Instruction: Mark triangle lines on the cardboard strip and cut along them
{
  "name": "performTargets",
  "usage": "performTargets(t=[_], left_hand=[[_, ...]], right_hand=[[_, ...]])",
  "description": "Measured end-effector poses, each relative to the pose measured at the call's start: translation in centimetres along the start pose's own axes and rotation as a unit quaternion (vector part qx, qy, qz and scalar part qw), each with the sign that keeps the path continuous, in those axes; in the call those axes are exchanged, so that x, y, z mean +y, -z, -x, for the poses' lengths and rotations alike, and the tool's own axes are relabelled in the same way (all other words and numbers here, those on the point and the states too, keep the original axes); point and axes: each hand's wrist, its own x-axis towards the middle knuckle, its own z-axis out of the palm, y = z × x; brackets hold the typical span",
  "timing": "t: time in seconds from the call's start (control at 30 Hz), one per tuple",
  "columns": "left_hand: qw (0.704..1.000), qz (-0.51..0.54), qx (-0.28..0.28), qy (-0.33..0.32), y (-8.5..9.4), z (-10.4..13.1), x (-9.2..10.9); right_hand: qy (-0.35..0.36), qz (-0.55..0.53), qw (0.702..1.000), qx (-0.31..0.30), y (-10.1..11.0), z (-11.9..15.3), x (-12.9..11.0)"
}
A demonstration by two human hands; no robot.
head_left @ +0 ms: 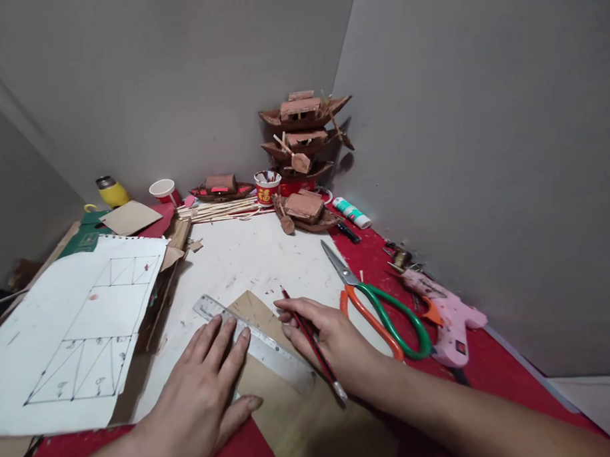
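Observation:
My left hand [204,372] lies spread, its fingertips pressing on a clear ruler [269,353]. Under the ruler is a sheet of brown cardboard [311,415], its narrow far corner showing past the ruler's edge. A red-and-black pencil [316,348] is held in my right hand [329,337], fingers closed round it. The pencil's point is raised toward the back and its white end slants down toward me. Right of that hand lie large scissors [375,303] with one orange and one green handle, blades pointing away.
A drawing on white paper [78,310] lies at the left. Wooden sticks [219,210], a pen cup [268,188] and model boats [303,108] line the back. A pink glue gun [445,313] and a white-and-green tube [352,212] are on the right. Grey walls close in the table.

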Motion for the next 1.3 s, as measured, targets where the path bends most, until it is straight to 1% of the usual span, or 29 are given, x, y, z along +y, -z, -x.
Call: performTargets(t=[0.1, 0.17, 0.23, 0.37, 0.53, 0.7, 0.77, 0.83, 0.93, 1.13, 1.3], left_hand=[[0.999, -0.032, 0.014, -0.027, 0.0, -0.2, -0.4], [0.998, -0.048, 0.016, -0.041, 0.1, -0.4, -0.8], [0.997, -0.056, 0.019, -0.054, 0.0, -0.5, -1.1], [0.996, -0.054, 0.026, -0.067, -0.2, -0.4, -1.5], [0.995, -0.045, 0.032, -0.078, -0.3, -0.6, -1.5], [0.994, -0.05, 0.047, -0.081, -0.5, -0.8, -1.4], [0.995, -0.043, 0.045, -0.079, -0.9, -0.8, -1.4], [0.995, -0.035, 0.055, -0.08, -1.3, -0.6, -1.5], [0.995, -0.026, 0.056, -0.08, -1.7, -0.3, -1.6], [0.996, -0.023, 0.042, -0.074, -1.2, -0.4, -1.9], [0.996, -0.031, 0.039, -0.078, -1.2, -0.8, -2.0]], right_hand=[[0.031, 0.047, 0.998, -0.025, 0.1, 0.0, 0.4], [0.039, 0.062, 0.997, -0.027, 0.3, -0.1, 0.3], [0.029, 0.063, 0.997, -0.026, 0.4, -0.1, 0.1], [0.003, 0.037, 0.998, -0.051, 0.7, -0.4, -0.7], [0.001, 0.02, 0.998, -0.053, 0.8, -0.5, -1.1], [0.027, 0.038, 0.998, -0.045, 0.6, -0.2, -0.5], [0.028, 0.053, 0.997, -0.043, 0.5, -0.1, -0.3], [0.026, 0.063, 0.997, -0.041, 0.5, 0.0, -0.2], [0.025, 0.06, 0.997, -0.043, 0.5, 0.0, -0.1], [0.032, 0.065, 0.996, -0.043, 0.5, -0.1, 0.1], [0.023, 0.069, 0.996, -0.047, 0.6, -0.1, -0.2]])
